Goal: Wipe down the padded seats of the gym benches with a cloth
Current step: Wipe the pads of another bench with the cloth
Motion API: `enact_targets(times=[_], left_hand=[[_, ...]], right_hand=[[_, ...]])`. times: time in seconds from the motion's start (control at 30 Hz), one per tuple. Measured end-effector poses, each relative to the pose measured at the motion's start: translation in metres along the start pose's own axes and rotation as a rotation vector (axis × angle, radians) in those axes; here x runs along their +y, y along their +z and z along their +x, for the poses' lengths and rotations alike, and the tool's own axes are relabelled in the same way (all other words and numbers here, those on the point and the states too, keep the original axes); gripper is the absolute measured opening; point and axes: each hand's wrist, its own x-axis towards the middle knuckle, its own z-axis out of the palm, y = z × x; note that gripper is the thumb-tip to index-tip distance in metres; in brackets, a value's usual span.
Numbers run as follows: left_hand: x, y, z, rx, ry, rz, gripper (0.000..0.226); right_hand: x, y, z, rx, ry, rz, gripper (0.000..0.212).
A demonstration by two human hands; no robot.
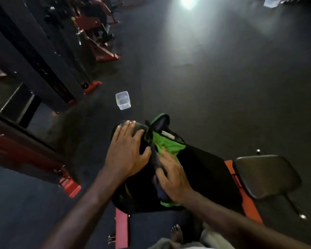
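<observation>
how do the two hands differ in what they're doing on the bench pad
The left hand lies flat with fingers spread on the bare black pad; the right hand presses the green cloth. The left hand sits farther from the camera than the right hand. Both rest on the same pad.

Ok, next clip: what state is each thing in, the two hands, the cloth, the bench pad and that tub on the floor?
Left hand: flat on the pad, fingers spread.
Right hand: pressing the cloth down.
Green and dark cloth: crumpled, spread over the pad.
Black padded bench seat: partly covered by the cloth.
Clear plastic tub: upright on the floor, lidless, apart from the bench.
</observation>
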Motion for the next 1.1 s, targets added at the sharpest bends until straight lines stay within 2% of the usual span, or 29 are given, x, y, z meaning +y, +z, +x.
enact_targets(times=[0.03,0.07,0.13,0.2,0.23,0.3,0.37,0.4,0.43,0.47,0.5,0.57,0.6,0.63,0.7,0.8,0.87,0.93,1.03,1.07,1.1], left_hand=[[-0.001,-0.001,0.005,-0.011,0.016,0.015,0.077],[-0.001,-0.002,0.01,-0.021,0.035,0.031,0.074],[0.001,-0.002,0.016,-0.05,0.074,0.067,0.064],[0.001,0.0,0.017,-0.061,0.104,0.111,0.058],[0.001,0.002,0.015,-0.057,0.117,0.131,0.057],[0.002,0.005,0.016,-0.034,0.139,0.156,0.057],[0.001,0.006,0.018,-0.013,0.141,0.162,0.055],[0.001,0.006,0.019,-0.009,0.142,0.161,0.054],[0.0,0.006,0.018,-0.005,0.143,0.155,0.052],[0.001,0.005,0.017,-0.003,0.146,0.147,0.052],[0.0,0.005,0.016,0.0,0.145,0.135,0.053],[0.002,0.005,0.017,-0.003,0.134,0.103,0.056],[0.001,0.004,0.017,-0.002,0.117,0.076,0.056],[0.001,0.005,0.018,0.005,0.105,0.039,0.056],[0.0,0.005,0.019,0.038,0.086,-0.023,0.055],[-0.003,0.006,0.024,0.065,0.089,-0.082,0.051],[-0.004,0.008,0.024,0.084,0.087,-0.114,0.049],[-0.003,0.005,0.022,0.1,0.074,-0.155,0.05],[-0.001,0.003,0.018,0.114,0.049,-0.195,0.047],[0.0,0.003,0.017,0.125,0.037,-0.214,0.045],[0.0,0.0,0.018,0.135,0.028,-0.229,0.044]], right_hand=[[0.007,-0.003,-0.001,-0.049,-0.048,0.012,0.057],[0.019,-0.007,0.005,-0.075,0.006,0.012,0.059],[0.043,-0.013,0.017,-0.017,0.27,-0.005,0.071],[0.05,-0.013,0.015,-0.125,0.432,-0.227,0.088],[0.046,-0.007,0.01,-0.193,0.427,-0.323,0.093],[0.02,0.001,-0.003,-0.112,0.413,-0.22,0.095],[-0.001,0.006,-0.008,0.023,0.201,-0.114,0.078],[-0.002,0.008,-0.005,0.028,0.11,-0.093,0.071],[0.003,0.007,0.003,0.035,0.043,-0.048,0.067],[0.011,0.004,0.013,0.055,0.062,-0.005,0.065],[0.023,0.002,0.024,0.072,0.162,0.029,0.063],[0.036,-0.004,0.036,0.075,0.494,0.073,0.058],[0.033,-0.002,0.032,0.05,0.586,0.051,0.058],[0.027,0.001,0.021,0.033,0.593,0.015,0.064],[0.002,0.007,-0.009,0.042,0.419,-0.049,0.078],[-0.021,0.005,-0.02,-0.028,0.061,-0.025,0.065],[-0.014,0.002,0.009,-0.071,-0.051,0.01,0.062],[0.014,-0.001,0.047,-0.027,0.073,0.027,0.062],[0.046,0.001,0.064,0.077,0.566,0.072,0.051],[0.047,0.004,0.055,0.075,0.652,0.039,0.052],[0.043,0.006,0.043,0.075,0.657,0.01,0.054]])
